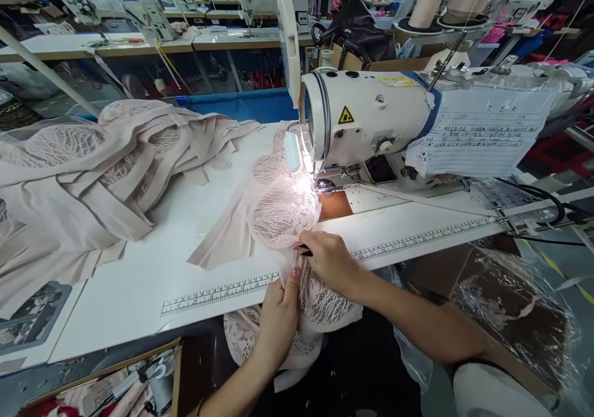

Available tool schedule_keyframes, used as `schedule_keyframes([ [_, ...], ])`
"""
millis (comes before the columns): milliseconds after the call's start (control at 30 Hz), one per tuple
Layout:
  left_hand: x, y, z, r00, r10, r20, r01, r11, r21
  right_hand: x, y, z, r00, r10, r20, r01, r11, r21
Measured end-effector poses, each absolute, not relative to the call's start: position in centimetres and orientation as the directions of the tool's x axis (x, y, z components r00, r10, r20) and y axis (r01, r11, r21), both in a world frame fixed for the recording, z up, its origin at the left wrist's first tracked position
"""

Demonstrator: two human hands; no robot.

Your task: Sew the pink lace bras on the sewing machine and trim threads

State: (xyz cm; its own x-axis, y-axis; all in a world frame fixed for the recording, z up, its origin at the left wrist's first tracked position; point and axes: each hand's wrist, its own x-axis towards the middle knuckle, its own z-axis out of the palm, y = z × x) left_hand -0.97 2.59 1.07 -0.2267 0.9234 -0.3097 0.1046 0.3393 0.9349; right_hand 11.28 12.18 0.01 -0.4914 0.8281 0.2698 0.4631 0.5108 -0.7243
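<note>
A pale pink lace bra lies partly under the lit needle of a white sewing machine. Linked lace cups hang over the table's front edge onto the lap. My left hand is closed, pinching the fabric between two cups at that edge. Just above and to the right, my right hand is curled around a small dark tool, whose tip points left at the fabric. The tool's exact kind is hard to make out, since the fingers cover most of it.
More pink lace bra pieces are heaped on the table's left. A printed ruler runs along the front edge. Below left is an open drawer of tools; a plastic-covered carton stands at right. Other people sit far behind.
</note>
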Motion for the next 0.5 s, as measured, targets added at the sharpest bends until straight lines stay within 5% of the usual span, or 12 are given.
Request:
schedule_keyframes([
  [133,-1.7,3.7,2.1,-0.046,0.865,-0.499,-0.351,0.454,0.819,11.8,12.0,0.4,-0.486,0.848,0.214,0.246,0.367,-0.897],
  [267,-3.9,6.9,2.9,-0.119,0.828,-0.548,-0.456,0.445,0.771,12.9,12.8,1.6,-0.698,0.716,-0.036,0.125,0.071,-0.990],
  [400,-4.7,8.8,2.5,-0.316,0.809,-0.497,-0.322,0.401,0.858,13.3,12.8,2.0,-0.713,0.698,-0.064,0.336,0.260,-0.905],
  [500,-4.5,8.8,2.0,-0.307,0.872,-0.382,-0.181,0.341,0.922,12.9,12.0,1.7,-0.666,0.746,-0.007,0.552,0.486,-0.678],
])
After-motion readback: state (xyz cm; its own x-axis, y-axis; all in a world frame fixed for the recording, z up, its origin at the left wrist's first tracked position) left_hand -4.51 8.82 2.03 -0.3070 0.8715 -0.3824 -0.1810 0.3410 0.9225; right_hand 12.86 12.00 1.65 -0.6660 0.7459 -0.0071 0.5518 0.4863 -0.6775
